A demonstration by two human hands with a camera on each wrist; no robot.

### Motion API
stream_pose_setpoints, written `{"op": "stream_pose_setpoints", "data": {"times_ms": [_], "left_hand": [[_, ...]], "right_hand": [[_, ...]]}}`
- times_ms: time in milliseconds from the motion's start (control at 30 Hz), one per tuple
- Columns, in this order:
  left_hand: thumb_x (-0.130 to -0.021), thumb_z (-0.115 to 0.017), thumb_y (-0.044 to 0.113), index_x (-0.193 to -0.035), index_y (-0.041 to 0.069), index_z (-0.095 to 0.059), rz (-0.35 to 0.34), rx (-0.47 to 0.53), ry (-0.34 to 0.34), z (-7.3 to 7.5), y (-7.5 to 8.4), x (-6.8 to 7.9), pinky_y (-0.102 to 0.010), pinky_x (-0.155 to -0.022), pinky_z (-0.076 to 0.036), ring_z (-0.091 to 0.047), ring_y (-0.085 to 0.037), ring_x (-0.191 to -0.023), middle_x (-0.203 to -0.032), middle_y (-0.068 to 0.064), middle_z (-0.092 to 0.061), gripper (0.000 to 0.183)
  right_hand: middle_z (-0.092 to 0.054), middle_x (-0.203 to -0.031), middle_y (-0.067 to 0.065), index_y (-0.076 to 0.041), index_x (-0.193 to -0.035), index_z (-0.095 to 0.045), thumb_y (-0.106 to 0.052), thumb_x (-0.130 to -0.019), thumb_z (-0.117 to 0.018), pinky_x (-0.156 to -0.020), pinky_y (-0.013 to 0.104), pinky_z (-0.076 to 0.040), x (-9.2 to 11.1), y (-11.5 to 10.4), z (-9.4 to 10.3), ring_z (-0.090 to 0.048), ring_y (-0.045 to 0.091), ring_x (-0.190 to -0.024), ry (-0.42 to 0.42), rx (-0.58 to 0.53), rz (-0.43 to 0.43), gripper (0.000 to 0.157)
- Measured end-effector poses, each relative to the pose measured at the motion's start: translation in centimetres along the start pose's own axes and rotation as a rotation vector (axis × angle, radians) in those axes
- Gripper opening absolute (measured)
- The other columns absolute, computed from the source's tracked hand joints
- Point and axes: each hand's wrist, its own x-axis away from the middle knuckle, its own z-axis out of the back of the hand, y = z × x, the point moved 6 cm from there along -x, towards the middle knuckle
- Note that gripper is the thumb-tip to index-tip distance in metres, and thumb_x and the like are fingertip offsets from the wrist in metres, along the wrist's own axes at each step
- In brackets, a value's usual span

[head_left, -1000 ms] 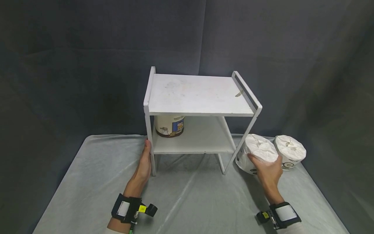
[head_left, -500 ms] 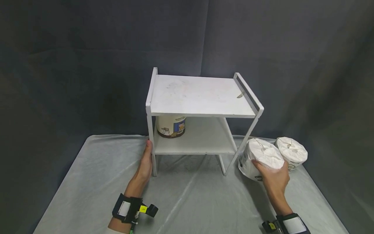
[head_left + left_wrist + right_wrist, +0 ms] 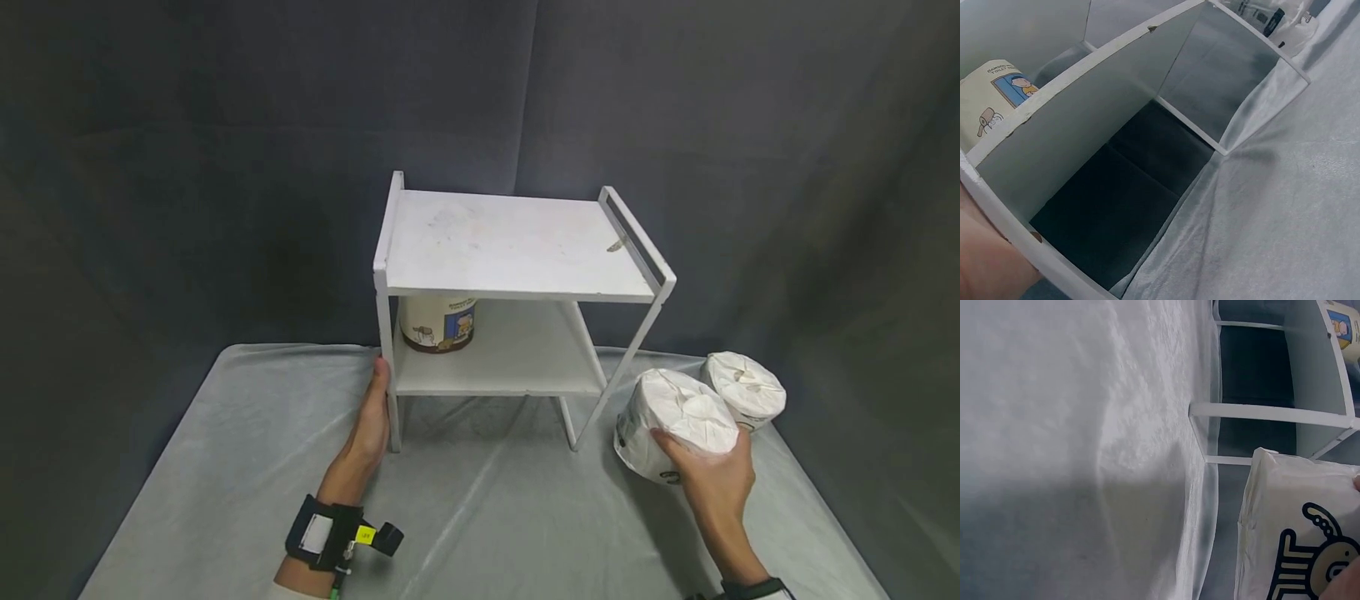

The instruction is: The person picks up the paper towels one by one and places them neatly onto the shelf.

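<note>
A white paper-wrapped toilet roll (image 3: 678,408) is in my right hand (image 3: 716,479), tilted at the right of the white two-tier shelf (image 3: 517,246). I grip it with the thumb at its near left side; the far fingers are hidden. In the right wrist view, a dark cartoon print shows on the toilet roll (image 3: 1310,512), which looks raised off the cloth. My left hand (image 3: 367,425) touches the shelf's left front post, thumb upward along it; its other fingers are hidden. A cream printed toilet roll (image 3: 437,325) stands at the left of the lower tier.
A second white wrapped toilet roll (image 3: 744,387) stands at the back right, behind the held one. Pale cloth (image 3: 480,517) covers the table. Dark curtains (image 3: 300,167) hang behind and at both sides.
My right hand has drawn the white toilet roll toward me and slightly right, away from the second roll, with more tilt. My left hand stays at the post.
</note>
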Motion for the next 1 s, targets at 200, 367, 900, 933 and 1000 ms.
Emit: {"op": "stream_pose_setpoints", "data": {"times_ms": [200,367,900,933,1000], "left_hand": [[-0.099,-0.014,0.063,-0.157,0.01,0.013,0.008,0.01,0.005,-0.1,-0.2,0.0,-0.051,-0.115,0.015,0.021,-0.025,-0.148,-0.164,-0.011,0.018,0.084],[-0.099,-0.015,0.063,-0.157,0.011,0.014,0.0,0.001,0.003,0.0,-0.1,-0.1,-0.052,-0.115,0.015,0.02,-0.024,-0.148,-0.164,-0.009,0.019,0.083],[-0.099,-0.014,0.063,-0.157,0.01,0.015,0.024,-0.006,0.014,0.1,0.0,0.0,-0.051,-0.115,0.016,0.021,-0.023,-0.148,-0.164,-0.01,0.02,0.084],[-0.099,-0.014,0.063,-0.157,0.009,0.015,0.022,-0.005,0.013,0.1,0.1,0.0,-0.051,-0.115,0.016,0.021,-0.024,-0.148,-0.164,-0.01,0.02,0.084],[-0.099,-0.014,0.063,-0.157,0.009,0.014,0.02,-0.002,0.013,0.1,0.0,-0.1,-0.051,-0.115,0.016,0.021,-0.024,-0.148,-0.164,-0.01,0.019,0.084]], "right_hand": [[-0.06,-0.122,0.009,-0.009,-0.133,-0.051,-0.042,-0.058,-0.091,-0.09,0.045,-0.039,0.9,-0.1,0.9,-0.053,0.025,-0.112,-0.014,0.013,0.002,0.092],[-0.06,-0.123,0.009,-0.008,-0.133,-0.051,-0.041,-0.059,-0.091,-0.09,0.043,-0.038,1.3,-0.4,1.4,-0.053,0.024,-0.111,-0.028,0.018,-0.006,0.091],[-0.061,-0.119,0.008,-0.007,-0.133,-0.052,-0.034,-0.059,-0.092,-0.084,0.028,-0.036,2.2,-2.1,3.6,-0.05,0.015,-0.102,-0.032,0.042,0.017,0.089],[-0.06,-0.119,0.008,-0.007,-0.134,-0.052,-0.033,-0.059,-0.092,-0.085,0.029,-0.036,2.3,-2.4,3.8,-0.05,0.015,-0.103,-0.033,0.043,0.022,0.089],[-0.06,-0.119,0.006,-0.008,-0.134,-0.052,-0.033,-0.059,-0.092,-0.085,0.029,-0.036,2.3,-2.7,4.0,-0.049,0.014,-0.103,-0.038,0.046,0.015,0.089]]}}
